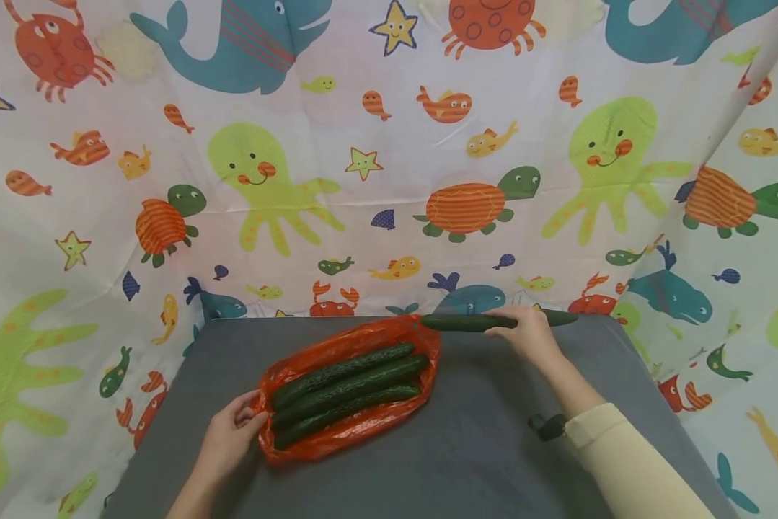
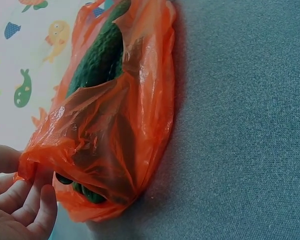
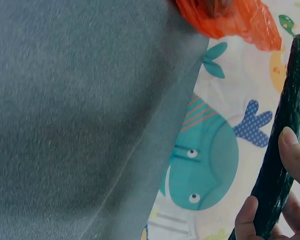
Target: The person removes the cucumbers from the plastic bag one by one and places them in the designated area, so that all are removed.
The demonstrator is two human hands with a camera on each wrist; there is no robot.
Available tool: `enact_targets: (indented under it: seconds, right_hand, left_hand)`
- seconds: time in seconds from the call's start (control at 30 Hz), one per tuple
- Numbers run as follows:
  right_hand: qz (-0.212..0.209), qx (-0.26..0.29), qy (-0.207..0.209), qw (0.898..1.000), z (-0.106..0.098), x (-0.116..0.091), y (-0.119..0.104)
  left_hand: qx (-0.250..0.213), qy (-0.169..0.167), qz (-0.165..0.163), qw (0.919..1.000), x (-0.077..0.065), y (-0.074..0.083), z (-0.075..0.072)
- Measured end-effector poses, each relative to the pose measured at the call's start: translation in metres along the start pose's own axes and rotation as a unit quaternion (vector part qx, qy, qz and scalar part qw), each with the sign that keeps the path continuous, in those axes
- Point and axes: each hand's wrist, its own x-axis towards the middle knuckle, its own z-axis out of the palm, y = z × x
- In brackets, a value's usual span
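My right hand grips a long dark green cucumber around its middle, level above the back of the table. In the right wrist view the thumb and fingers wrap that cucumber. Its left tip reaches the far right corner of a red-orange plastic bag. Several cucumbers lie side by side in the opened bag, slanting up to the right. My left hand pinches the near left edge of the bag; the left wrist view shows the thin film between thumb and fingers.
A grey cloth-covered table lies under everything. Behind and at both sides hangs a white curtain printed with sea animals. A small dark object shows just beside the right sleeve cuff.
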Motion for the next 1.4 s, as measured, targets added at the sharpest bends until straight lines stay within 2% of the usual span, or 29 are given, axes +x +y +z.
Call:
enact_targets:
  seconds: [0.47, 0.67, 0.93, 1.17, 1.4]
  right_hand:
    - [0.040, -0.014, -0.014, 0.999, -0.017, 0.003, 0.013]
    - [0.039, -0.016, -0.021, 0.999, -0.018, 0.007, 0.024]
    - [0.023, -0.025, 0.002, 0.999, -0.011, 0.009, 0.044]
    - [0.033, -0.027, -0.012, 0.999, -0.002, 0.007, 0.058]
    - [0.018, -0.032, -0.015, 0.999, 0.009, 0.009, 0.069]
  left_hand:
    - [-0.005, -0.003, 0.005, 1.0000, -0.002, 0.003, -0.002]
    - [-0.005, -0.006, -0.001, 1.0000, -0.002, 0.003, -0.003]
    - [-0.002, -0.002, -0.001, 1.0000, -0.003, 0.000, -0.002]
    - [0.004, -0.012, -0.002, 0.9999, -0.002, -0.004, 0.005]
    - [0.013, -0.001, 0.008, 0.9999, -0.002, -0.002, 0.005]
